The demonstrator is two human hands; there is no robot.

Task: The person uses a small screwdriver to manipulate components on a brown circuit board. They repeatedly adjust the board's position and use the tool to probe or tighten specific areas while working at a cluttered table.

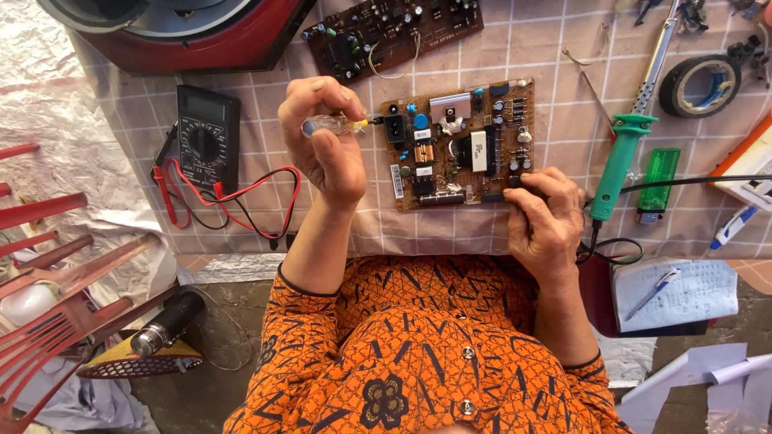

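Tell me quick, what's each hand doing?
Left hand: closed, holding a clear-handled screwdriver.
Right hand: fingers curled on the edge of the circuit board, holding it.

A circuit board (458, 145) lies in the middle of the counter (547, 48). A second board (392, 34) lies behind it. To its left sits a multimeter (207, 137), its leads (241, 201) trailing toward the near edge. To its right lie a soldering iron (623, 157) and a lighter (658, 183), with a tape roll (698, 84) behind them. A notepad (675, 293) with a pen (653, 293) on it rests at the near right.
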